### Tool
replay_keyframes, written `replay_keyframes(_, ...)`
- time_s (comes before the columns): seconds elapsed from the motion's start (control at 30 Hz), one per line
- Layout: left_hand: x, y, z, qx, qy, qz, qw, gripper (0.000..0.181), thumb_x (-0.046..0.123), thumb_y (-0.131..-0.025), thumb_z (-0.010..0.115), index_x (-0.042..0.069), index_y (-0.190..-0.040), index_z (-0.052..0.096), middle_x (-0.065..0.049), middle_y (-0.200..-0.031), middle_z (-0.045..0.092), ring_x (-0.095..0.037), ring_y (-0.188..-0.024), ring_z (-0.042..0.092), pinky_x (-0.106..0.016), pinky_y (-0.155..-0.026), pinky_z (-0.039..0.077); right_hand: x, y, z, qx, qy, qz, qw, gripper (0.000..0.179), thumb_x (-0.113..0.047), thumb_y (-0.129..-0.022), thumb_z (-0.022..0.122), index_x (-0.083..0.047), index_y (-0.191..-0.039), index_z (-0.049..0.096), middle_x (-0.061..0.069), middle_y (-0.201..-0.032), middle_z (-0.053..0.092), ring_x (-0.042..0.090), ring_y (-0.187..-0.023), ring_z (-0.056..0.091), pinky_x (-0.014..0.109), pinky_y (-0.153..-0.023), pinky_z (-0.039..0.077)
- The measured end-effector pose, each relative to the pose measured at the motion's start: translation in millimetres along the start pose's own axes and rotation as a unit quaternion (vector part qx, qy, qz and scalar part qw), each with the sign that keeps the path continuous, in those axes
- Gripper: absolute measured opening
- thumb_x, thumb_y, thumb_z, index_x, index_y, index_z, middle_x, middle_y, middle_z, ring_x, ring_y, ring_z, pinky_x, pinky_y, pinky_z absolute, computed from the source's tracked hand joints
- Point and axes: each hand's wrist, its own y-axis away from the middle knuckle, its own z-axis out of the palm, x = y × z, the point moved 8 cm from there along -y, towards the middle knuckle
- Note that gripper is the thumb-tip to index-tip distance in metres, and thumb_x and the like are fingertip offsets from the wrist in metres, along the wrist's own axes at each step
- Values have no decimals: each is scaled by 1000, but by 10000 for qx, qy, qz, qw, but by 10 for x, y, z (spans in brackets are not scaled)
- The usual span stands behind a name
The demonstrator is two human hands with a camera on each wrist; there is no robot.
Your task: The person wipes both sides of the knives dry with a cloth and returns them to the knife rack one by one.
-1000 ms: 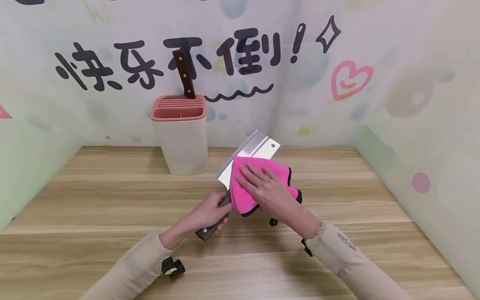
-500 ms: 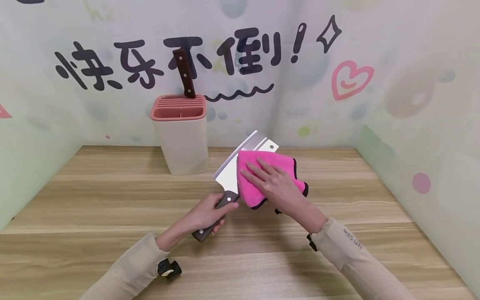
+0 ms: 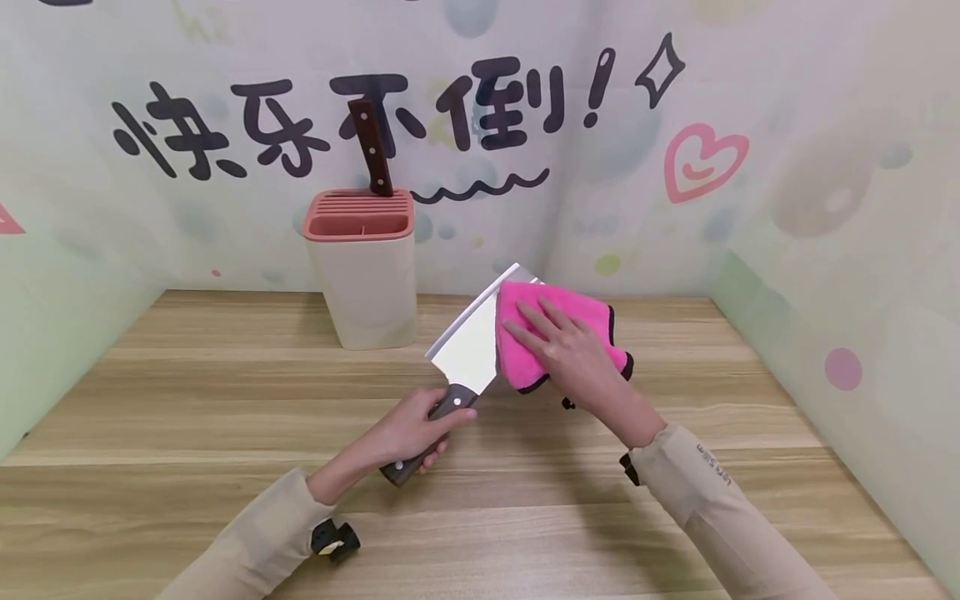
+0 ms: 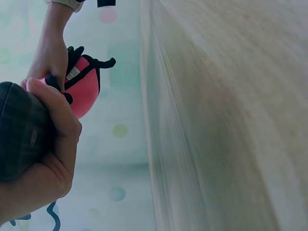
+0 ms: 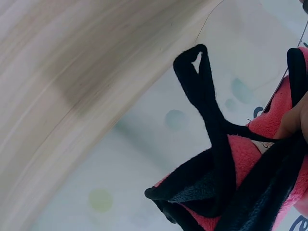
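My left hand (image 3: 412,429) grips the dark handle of a cleaver (image 3: 468,342), whose broad blade slants up and away to the right above the table. In the left wrist view the fingers curl round that handle (image 4: 21,130). Against the far part of the blade my right hand (image 3: 573,350) holds a pink cloth (image 3: 588,307) with black edging, fingers spread over its top. From below, the right wrist view shows the thumb (image 5: 291,120) against the folded cloth and a black hanging loop (image 5: 211,130). The cloth hides the blade's far corner.
A white knife block (image 3: 367,292) with a pink slotted top stands at the back left. One brown-handled knife (image 3: 371,150) is upright in it. The wooden table (image 3: 225,383) ends at a printed backdrop (image 3: 585,208) behind and pale walls at both sides.
My right hand has slid the cloth up and right along the blade, away from the handle, baring more of the near blade. The left hand and cleaver have hardly moved.
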Motion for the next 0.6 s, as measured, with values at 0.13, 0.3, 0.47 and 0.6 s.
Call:
replay_keyframes(0.13,11,15,-6,33,-70,64,9999,38,37,-88,54,0,-90,46,-4,-50,47,-9,-34,43,-29,-33,43,74,2,16,-5,-112,167,9998,58,8,-71,66,-11,-124,53,16,-126,50,36,-116,45,44,-75,51)
replay_keyframes(0.3,9,21,-15,43,-138,87,9999,37,36,-88,53,0,-89,45,-3,-50,46,-9,-34,43,-29,-33,43,164,6,31,54,-187,303,9994,55,10,-74,61,-12,-123,54,15,-125,50,36,-114,46,44,-73,52)
replay_keyframes(0.47,8,34,-17,48,-149,94,9998,37,36,-88,53,0,-88,45,-3,-50,46,-9,-34,42,-28,-33,43,245,6,41,30,-218,424,9989,54,11,-75,59,-11,-123,54,15,-126,50,37,-112,47,46,-76,50)
replay_keyframes(0.6,13,40,-19,68,-148,87,9998,37,36,-88,53,1,-88,45,-3,-50,46,-9,-33,42,-29,-33,43,288,13,42,71,-225,492,9985,52,11,-75,58,-11,-122,55,16,-125,51,38,-111,48,46,-76,50)
